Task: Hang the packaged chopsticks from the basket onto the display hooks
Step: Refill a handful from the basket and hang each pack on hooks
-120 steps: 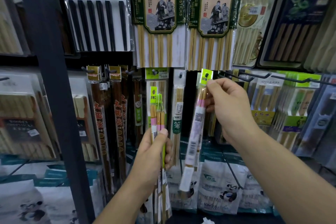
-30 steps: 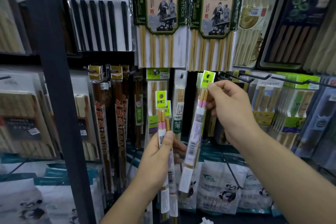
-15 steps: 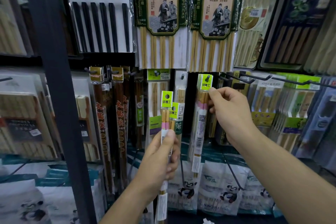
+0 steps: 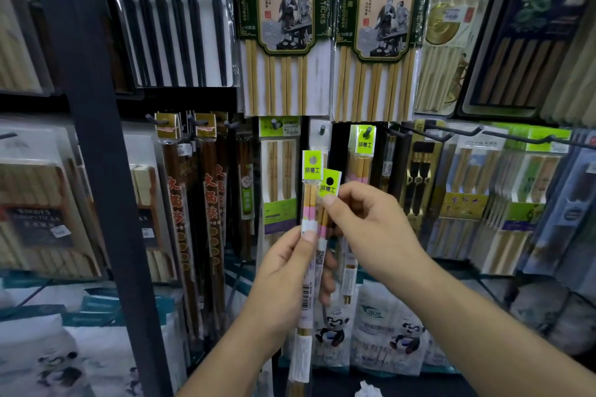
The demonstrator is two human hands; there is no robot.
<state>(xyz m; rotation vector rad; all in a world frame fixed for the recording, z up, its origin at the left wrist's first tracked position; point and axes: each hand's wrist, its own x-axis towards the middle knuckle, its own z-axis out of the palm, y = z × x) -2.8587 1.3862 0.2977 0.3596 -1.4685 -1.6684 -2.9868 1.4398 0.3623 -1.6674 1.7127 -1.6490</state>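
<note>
two slim packs held up at frame centre, in front of the lower hook row. left hand (image 4: 283,280) at 6 o'clock of them, fingers wrapped round the shafts, thumb flat on the front pack (image 4: 310,200) just under its pink band; it looks to clamp both packs together. right hand (image 4: 371,229) at 4 o'clock, thumb and forefinger closed in a pinch on the rear pack (image 4: 329,184) right under its green top card, other fingers loosely curled behind. the rear pack's punch hole shows dark and free above the thumb. a hung pack (image 4: 363,151) of the same kind sits on a hook (image 4: 367,131) at 1 o'clock of the hands, near, not touching. bare hooks (image 4: 451,134) at 3 o'clock. hot-pot packs (image 4: 283,26) hang at 12, dark post (image 4: 96,138) at 9. basket not in view. handling, by judgement: light, long, thin; sticks inside stiff, but the film sleeve is slick and the card top bends, so the two may slide on each other as one is drawn off. best hold is just below the card, hole left open to the hook tip; a grip low on the shaft would let the top swing. step in hand looks like parting the rear pack from the bundle for that hook.
</note>
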